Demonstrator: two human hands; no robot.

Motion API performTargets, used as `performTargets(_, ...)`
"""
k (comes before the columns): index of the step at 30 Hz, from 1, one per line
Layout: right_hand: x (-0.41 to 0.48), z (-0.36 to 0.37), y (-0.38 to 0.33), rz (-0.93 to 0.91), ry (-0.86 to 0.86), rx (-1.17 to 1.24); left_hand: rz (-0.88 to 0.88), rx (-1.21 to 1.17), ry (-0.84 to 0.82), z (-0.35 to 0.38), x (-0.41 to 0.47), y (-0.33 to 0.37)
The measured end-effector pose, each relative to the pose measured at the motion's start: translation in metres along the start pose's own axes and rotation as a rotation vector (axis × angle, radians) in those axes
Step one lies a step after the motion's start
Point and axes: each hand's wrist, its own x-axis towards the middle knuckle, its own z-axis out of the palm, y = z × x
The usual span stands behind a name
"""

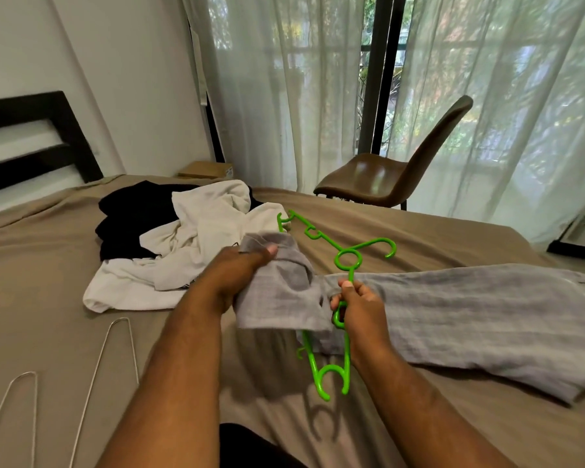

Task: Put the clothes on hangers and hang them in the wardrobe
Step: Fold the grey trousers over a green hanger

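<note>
Grey garment [470, 309] lies flat on the bed [48, 258]. Its long axis runs from the hands out to the right, and its bunched end is at centre, right in the hands.

Green hanger [348, 259] lies across that bunched end, long axis roughly far-left to near. The hook points right, away from the fabric. The far arm lies bare on the bed past the left hand. The near arm runs under the grey fabric edge and its tip pokes out toward the person.

Left hand [247, 265] grips a fold of the grey cloth, thumb on top. Right hand [358, 305] pinches the hanger just below its ring. Can't tell if it pinches cloth too.

Judgement: mid-threading, and the garment isn't seated on the hanger yet. The key relation is that the bare far arm is just beyond the left hand's fold. Either the cloth goes up and left over that arm, or the hanger slides in toward the left hand. The left hand is nearer that arm. The right hand only has to hold the hanger steady.

Around it:
- A white and black clothes pile [210, 224] sits just beyond the hanger's far tip. The tip could snag it if pushed further.
- Wire hangers [115, 349] lie near left on the bed, well apart.
- A brown chair [385, 177] stands past the bed by the curtains [284, 96], out of the way.

Wardrobe not in view.
</note>
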Motion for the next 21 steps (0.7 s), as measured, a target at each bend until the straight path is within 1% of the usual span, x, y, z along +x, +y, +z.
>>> performTargets(2, 0.004, -0.008, 0.003, -0.036, 0.019, -0.097, 0.029, -0.168, 0.076, -0.008, -0.002, 0.008)
performTargets(3, 0.005, -0.012, 0.004, -0.05, 0.031, -0.144, 0.035, -0.288, 0.073, -0.012, -0.007, 0.014)
performTargets(5, 0.011, -0.022, 0.008, -0.054, 0.077, -0.206, 0.062, -0.561, 0.015, -0.019, -0.015, 0.022)
performTargets(6, 0.014, -0.026, 0.01, -0.047, 0.11, -0.223, 0.089, -0.665, 0.021, -0.022, -0.014, 0.021)
performTargets(7, 0.017, -0.032, 0.012, -0.043, 0.145, -0.235, 0.111, -0.728, 0.063, -0.024, -0.016, 0.024)
performTargets(9, 0.023, -0.044, 0.011, -0.059, 0.199, -0.263, 0.115, -0.76, 0.095, -0.03, -0.016, 0.026)
performTargets(10, 0.025, -0.051, 0.008, -0.075, 0.222, -0.286, 0.081, -0.759, 0.119, -0.033, -0.009, 0.023)
performTargets(12, 0.03, -0.068, -0.002, -0.113, 0.287, -0.333, -0.01, -0.69, 0.225, -0.043, 0.013, 0.009)
performTargets(15, 0.034, -0.096, -0.018, -0.153, 0.332, -0.36, -0.116, -0.601, 0.473, -0.057, 0.041, -0.03)
performTargets(16, 0.034, -0.105, -0.021, -0.162, 0.328, -0.37, -0.133, -0.546, 0.531, -0.058, 0.045, -0.04)
performTargets(19, 0.034, -0.122, -0.025, -0.15, 0.311, -0.412, -0.184, -0.364, 0.623, -0.049, 0.046, -0.045)
performTargets(20, 0.033, -0.126, -0.026, -0.136, 0.306, -0.405, -0.19, -0.287, 0.676, -0.044, 0.048, -0.043)
performTargets(21, 0.03, -0.126, -0.026, -0.124, 0.295, -0.377, -0.209, -0.163, 0.766, -0.039, 0.048, -0.038)
